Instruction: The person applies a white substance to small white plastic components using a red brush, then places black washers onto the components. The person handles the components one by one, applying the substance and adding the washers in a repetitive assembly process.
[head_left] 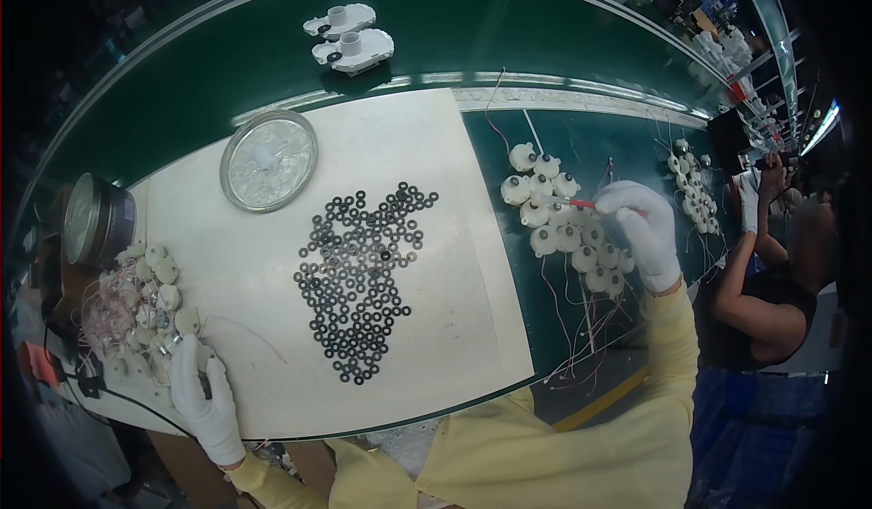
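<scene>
My right hand [640, 232], in a white glove, grips a slim red-handled brush [581, 204]. Its pale tip points left, over a cluster of small white round motors [543, 240] with dark centres and trailing thin wires. At the far left, my gloved left hand [207, 405] reaches to the near edge of a heaped pile of similar white motors [145, 305] tangled in wires. Its fingers are stretched out and apart from the thumb, with the fingertips beside one motor [187, 320]. Part of what lies between fingers and thumb is hidden.
Many black rings [359, 282] lie spread across the white board [454, 327]. Behind them stands a round metal-rimmed dish [269, 160]; a dark round tin [100, 218] is at left. Two white housings [359, 52] sit on the green ledge. A co-worker [772, 300] works at right beside more motors [695, 191].
</scene>
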Demonstrator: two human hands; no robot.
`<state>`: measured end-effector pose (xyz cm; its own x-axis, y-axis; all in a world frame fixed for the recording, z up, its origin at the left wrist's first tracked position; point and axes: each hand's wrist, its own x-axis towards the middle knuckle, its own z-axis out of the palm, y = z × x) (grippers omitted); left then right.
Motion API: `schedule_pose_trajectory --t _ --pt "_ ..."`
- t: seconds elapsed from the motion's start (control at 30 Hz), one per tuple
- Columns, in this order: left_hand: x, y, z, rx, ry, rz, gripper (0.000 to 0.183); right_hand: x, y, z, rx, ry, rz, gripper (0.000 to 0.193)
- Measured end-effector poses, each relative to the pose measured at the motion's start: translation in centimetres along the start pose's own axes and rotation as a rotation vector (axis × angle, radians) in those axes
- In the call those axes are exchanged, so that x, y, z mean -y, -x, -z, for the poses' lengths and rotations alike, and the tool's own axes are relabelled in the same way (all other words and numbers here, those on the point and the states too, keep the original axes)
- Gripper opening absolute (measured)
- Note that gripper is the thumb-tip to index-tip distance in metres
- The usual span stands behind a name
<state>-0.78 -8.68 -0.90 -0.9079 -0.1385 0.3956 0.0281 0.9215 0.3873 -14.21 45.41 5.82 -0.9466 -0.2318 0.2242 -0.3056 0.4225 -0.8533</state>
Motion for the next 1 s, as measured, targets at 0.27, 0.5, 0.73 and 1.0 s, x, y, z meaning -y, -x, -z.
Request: schedule_pose_trajectory --t 0.27,0.5,0.73,1.0 --pt "0.2 0.1 0.0 -0.001 0.01 -0.015 0.039 -0.2 0.4 -0.3 0.015 0.032 -0.003 0.023" --pt "0.1 0.1 0.0 0.0 0.034 0.017 0.04 -0.3 0.9 -0.1 0.007 0.053 0.008 0.023" --pt "0.1 0.1 0.0 0.008 0.046 0.018 0.041 0.4 1.8 0.2 -0.042 0.077 0.022 0.023" --pt "0.8 0.2 -0.2 -0.004 -0.001 -0.038 0.042 0.6 3.3 0.0 -0.005 0.063 0.074 0.025"
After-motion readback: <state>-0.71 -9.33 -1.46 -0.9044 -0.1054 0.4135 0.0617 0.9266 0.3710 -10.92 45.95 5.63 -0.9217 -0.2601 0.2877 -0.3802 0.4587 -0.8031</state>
